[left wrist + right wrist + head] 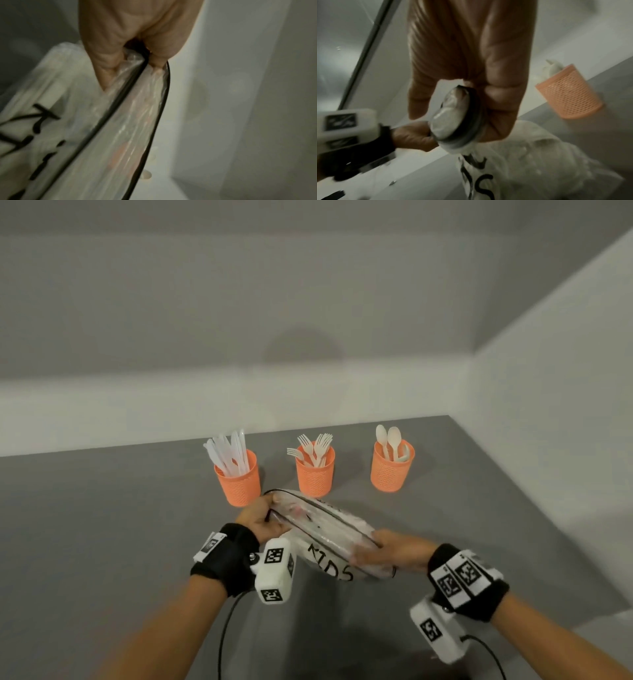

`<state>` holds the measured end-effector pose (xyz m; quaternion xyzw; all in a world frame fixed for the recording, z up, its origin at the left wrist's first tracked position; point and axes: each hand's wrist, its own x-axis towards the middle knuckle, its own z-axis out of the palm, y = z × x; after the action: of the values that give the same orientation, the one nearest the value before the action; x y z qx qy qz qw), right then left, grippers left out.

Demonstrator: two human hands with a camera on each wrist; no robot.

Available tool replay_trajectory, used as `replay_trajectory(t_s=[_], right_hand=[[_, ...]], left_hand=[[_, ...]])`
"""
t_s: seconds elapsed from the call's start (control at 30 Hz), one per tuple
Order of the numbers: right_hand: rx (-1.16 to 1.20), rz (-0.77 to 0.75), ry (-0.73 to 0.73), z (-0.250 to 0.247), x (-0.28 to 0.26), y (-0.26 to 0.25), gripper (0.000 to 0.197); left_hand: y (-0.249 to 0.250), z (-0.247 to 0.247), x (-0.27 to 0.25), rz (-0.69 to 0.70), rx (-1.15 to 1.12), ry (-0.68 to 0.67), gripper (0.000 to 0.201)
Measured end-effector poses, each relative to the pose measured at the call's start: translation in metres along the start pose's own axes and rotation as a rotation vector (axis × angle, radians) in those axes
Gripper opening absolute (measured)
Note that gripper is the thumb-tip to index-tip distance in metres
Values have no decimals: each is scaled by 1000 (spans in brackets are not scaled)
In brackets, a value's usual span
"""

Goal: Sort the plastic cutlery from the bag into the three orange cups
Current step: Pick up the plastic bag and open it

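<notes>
A clear plastic bag [325,529] with a black rim and black lettering hangs between my two hands above the grey table [102,525]. My left hand [262,520] pinches the bag's left end [137,75]. At the right end my right hand [380,551] grips the rim [464,119]. Behind the bag stand three orange mesh cups: the left cup [238,484] holds white knives, the middle cup [315,474] forks, the right cup [392,467] spoons. The right wrist view shows one orange cup [568,93]. What lies inside the bag is too blurred to tell.
A white ledge and grey wall [239,398] run behind the table. A white side wall [548,422] closes the right. Cables [226,635] trail from the wrist cameras toward me.
</notes>
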<state>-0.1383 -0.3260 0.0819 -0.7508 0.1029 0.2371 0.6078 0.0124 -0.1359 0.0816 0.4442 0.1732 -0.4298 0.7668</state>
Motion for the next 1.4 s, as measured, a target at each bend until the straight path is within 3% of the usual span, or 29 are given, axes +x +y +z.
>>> replay_trajectory(t_s=[0.07,0.13,0.23,0.3,0.37,0.43,0.47,0.53,0.6,0.67,0.77,0.8,0.87,0.9,0.97,1.07,1.2,1.3,1.4], right_hand=[[47,24,-4,-4,6,9,27],[236,35,9,-14,7,11,23],[635,-47,67,-40,8,16,20],[862,-90,126,-51,11,21,55],[1036,-116,161,-54,18,25,75],[1136,-130,233,-50,27,21,66],[1179,-115,283,-47,30,18,51],[1207,-82,392,-46,36,18,22],[1129,-62,408,-45,40,24,27],[767,-2,364,-42,40,32,28],[89,87,197,-31,34,41,41],[-37,98,161,-26,31,40,42],[-111,107,101,-24,28,38,23],[-93,112,81,-24,27,37,23],[76,90,88,-29,24,33,30],[629,-32,163,-44,22,40,27],[1059,-35,265,-47,33,45,58],[1252,1,327,-41,42,42,46],[1180,41,396,-36,48,47,48]], left_hand=[[-9,-1,10,24,23,27,25],[-12,-6,16,72,183,43,23],[-8,-18,17,88,516,-35,20],[-8,-23,9,20,829,-169,32],[-13,-29,7,12,1196,-251,52],[-21,-31,11,53,1378,-191,44],[-22,-33,17,44,1387,-173,48],[-25,-34,23,-83,1056,-166,59],[-21,-37,24,-108,639,-141,45],[-16,-40,25,-84,349,-84,33],[-18,-38,30,23,131,-11,36],[-21,-35,32,34,97,-20,38],[-29,-26,37,13,12,8,48],[-31,-27,38,6,-24,16,52],[-30,-28,37,-43,-17,-33,36],[-29,-36,37,-75,136,-26,44],[-23,-36,26,-126,245,-53,48],[-20,-23,14,-100,100,-34,43],[-27,-22,17,0,158,-86,54]])
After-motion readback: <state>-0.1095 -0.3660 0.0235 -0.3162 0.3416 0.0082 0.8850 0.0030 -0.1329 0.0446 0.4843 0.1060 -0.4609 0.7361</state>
